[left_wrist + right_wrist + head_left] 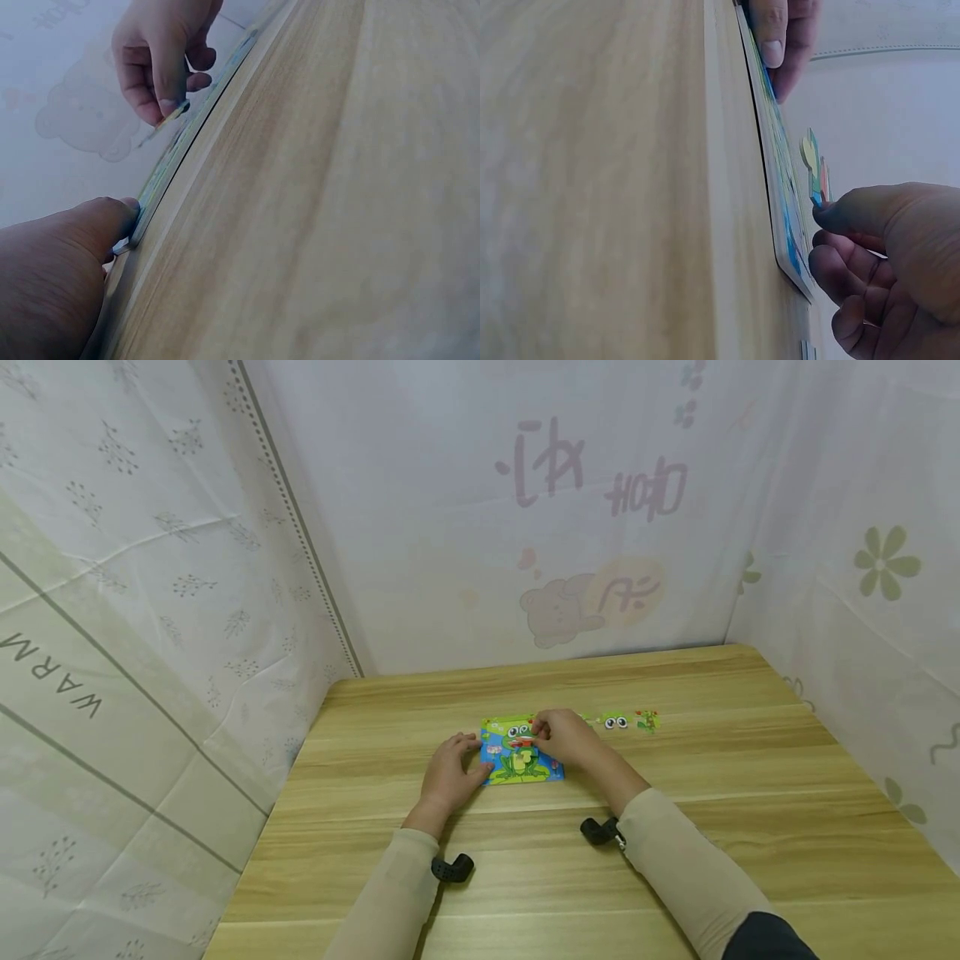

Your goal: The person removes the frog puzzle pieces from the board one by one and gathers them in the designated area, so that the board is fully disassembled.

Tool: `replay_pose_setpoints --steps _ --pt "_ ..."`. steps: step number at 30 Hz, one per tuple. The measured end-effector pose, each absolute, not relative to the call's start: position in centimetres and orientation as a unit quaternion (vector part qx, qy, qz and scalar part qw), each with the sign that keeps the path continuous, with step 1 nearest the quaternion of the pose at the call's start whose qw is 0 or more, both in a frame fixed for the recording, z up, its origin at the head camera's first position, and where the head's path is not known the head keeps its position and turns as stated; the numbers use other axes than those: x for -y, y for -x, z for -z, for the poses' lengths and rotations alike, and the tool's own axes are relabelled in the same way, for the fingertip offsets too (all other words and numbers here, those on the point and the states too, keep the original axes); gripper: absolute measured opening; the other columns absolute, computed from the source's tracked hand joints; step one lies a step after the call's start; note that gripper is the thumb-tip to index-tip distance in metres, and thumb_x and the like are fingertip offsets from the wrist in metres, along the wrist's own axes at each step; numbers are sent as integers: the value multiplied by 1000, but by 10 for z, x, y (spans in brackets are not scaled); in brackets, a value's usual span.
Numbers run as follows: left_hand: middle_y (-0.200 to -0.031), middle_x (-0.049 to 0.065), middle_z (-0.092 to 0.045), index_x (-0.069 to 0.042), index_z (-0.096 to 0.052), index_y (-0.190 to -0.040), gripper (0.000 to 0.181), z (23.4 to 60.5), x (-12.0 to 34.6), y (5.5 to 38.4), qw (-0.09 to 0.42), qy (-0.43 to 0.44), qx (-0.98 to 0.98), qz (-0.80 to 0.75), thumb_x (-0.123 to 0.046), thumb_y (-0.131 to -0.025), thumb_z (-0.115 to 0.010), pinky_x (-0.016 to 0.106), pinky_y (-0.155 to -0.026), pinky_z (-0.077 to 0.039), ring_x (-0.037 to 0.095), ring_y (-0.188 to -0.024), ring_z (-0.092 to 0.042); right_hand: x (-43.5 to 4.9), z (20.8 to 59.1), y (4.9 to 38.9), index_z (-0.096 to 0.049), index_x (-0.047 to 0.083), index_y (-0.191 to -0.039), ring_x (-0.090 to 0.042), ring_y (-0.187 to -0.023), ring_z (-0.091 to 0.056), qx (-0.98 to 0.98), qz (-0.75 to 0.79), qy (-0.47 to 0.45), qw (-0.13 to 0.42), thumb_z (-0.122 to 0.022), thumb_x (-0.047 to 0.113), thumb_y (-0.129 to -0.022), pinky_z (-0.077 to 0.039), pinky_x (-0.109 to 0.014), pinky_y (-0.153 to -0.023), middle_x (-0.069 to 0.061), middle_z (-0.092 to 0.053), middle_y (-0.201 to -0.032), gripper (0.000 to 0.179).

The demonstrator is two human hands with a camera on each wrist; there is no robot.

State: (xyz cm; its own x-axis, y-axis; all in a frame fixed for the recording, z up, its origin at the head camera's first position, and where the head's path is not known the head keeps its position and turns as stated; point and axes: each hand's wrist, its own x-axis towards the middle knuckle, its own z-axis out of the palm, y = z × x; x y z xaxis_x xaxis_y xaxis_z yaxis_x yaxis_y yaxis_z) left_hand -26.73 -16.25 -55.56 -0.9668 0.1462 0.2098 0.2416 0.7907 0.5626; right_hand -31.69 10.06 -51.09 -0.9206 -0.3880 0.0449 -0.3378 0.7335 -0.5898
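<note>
A frog picture puzzle board (504, 780) lies flat on the wooden table, blue and green, with the frog's eyes visible near its top. My left hand (450, 774) holds the board at its left side, thumb over the front corner and fingers toward the back. Above the board's right half is my right hand (566, 739). Its thumb and fingertips pinch a thin puzzle piece (814, 169) with green, pale yellow and red parts. In the right wrist view this piece is tilted up, apart from the board. My right hand hides the board's upper right corner.
Right of the board lie a piece with two frog eyes (616, 722) and a green piece with red spots (647, 720); another green piece (587, 719) is partly hidden by my right hand. Printed curtains (465, 527) stand behind the table (675, 877) and at both sides.
</note>
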Motion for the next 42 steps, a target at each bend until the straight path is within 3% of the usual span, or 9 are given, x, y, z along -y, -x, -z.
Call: replay_pose_setpoints --steps 21,33,42 --pt "-152 0 -56 -17 -69 -135 49 555 162 266 75 98 943 310 -43 -95 -79 48 -124 -33 27 -149 -41 -145 509 303 -72 13 -101 -17 -84 -61 -929 328 168 25 -75 15 -97 -55 -36 -74 1 -66 -91 5" --pt "-153 1 -55 -16 -69 -135 50 556 162 267 75 98 941 314 -43 -95 -79 48 -124 -33 28 -150 -40 -185 507 297 -72 8 -103 -20 -84 -62 -921 359 147 30 -75 11 -96 -56 -33 -69 -4 -67 -94 8" --pt "-152 1 -56 -15 -69 -134 49 556 162 266 77 99 938 322 -42 -95 -79 49 -124 -33 28 -150 -40 -211 505 297 -73 10 -105 -22 -83 -62 -924 363 118 34 -73 17 -98 -55 -34 -66 -5 -68 -95 10"
